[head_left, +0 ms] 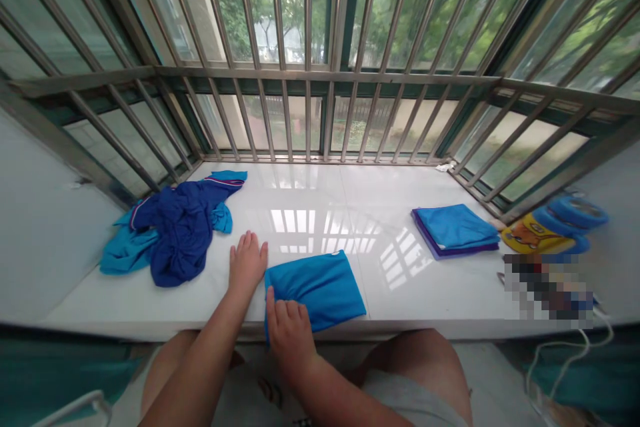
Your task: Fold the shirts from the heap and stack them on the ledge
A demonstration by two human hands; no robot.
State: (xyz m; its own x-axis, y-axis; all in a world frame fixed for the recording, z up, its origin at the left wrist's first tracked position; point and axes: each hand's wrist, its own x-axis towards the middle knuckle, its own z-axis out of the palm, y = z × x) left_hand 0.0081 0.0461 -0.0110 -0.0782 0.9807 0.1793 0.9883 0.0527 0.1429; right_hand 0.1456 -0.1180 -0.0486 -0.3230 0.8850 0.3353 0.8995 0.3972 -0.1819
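Observation:
A bright blue cloth, folded into a flat rectangle, lies on the white tiled sill near its front edge. My right hand is at the cloth's near left corner, with the thumb on top and the fingers closed on the edge. My left hand rests palm down on the bare sill, fingers apart, just left of the cloth. Beyond that hand sits a crumpled navy and teal garment, not touching it.
A folded blue and purple cloth stack lies on the right of the sill. Past it are a yellow cartoon-printed item, blue rolls and a pixelated patch. Metal window bars rise behind the sill; a white cable hangs below.

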